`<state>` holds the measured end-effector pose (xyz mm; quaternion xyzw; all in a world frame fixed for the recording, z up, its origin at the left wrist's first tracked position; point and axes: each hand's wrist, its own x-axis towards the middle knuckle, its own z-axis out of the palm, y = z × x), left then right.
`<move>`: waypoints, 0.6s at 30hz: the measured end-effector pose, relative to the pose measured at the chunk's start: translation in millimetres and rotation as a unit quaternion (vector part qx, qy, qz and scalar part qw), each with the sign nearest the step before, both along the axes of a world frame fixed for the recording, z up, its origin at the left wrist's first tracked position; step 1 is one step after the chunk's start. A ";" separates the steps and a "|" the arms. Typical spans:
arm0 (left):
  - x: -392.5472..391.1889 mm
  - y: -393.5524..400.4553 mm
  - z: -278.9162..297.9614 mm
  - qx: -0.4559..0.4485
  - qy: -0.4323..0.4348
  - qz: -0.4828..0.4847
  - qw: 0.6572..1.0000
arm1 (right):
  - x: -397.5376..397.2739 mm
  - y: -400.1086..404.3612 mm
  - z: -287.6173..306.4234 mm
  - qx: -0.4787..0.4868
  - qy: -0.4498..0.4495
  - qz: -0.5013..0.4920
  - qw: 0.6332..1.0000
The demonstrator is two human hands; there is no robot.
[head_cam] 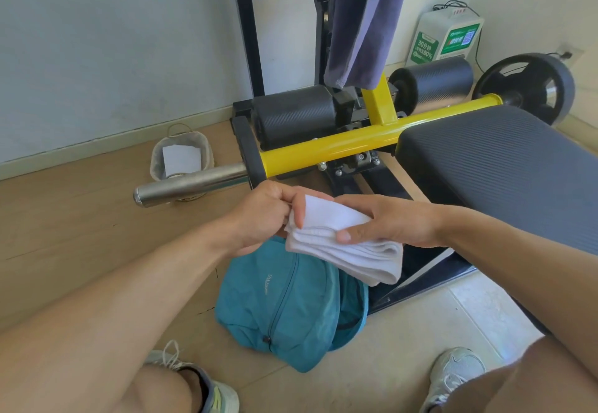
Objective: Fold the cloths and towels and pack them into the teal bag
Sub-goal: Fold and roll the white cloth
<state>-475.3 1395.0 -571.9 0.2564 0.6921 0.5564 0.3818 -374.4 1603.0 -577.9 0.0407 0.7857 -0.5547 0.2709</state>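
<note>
Two hands hold one folded white towel (348, 244) in the air, directly above the teal bag (284, 309) on the floor. Going left to right: a small lined basket (155, 161) with a white card in it sits by the wall, well apart from the work. Left hand (262, 215): fingers curled, pinching the towel's left end. Towel: several layers, long axis running from upper left down to lower right, free folded end hanging toward the bag's right side. Right hand (385, 223): thumb on the near hem, fingers lying over the top layer, gripping the middle. Bag lies straight below the fingers, nearer the left hand; its zip runs down the front, and an opening seems to gape at the right edge, under the towel's low end. Judgement: the next move is straight down and slightly right into that gap. Small white print on the bag is too small to read. A purple cloth (362, 24) hangs from the gym frame behind, not yet folded. Far right, a white and green box (449, 35) shows "30" and "80%" plus a QR code; the rest is unreadable.
</note>
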 end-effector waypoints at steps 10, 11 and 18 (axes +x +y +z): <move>0.0 5.1 -12.4 -0.002 -0.013 0.073 0.997 | -4.8 -1.2 0.6 0.119 0.096 -0.022 0.988; 0.1 4.6 -11.9 -0.004 -0.010 0.072 0.997 | -5.2 -1.3 1.5 0.135 0.103 -0.005 0.986; -6.0 1.4 -5.2 0.010 -0.031 0.049 0.998 | -5.4 -12.7 6.0 0.102 0.097 0.046 0.989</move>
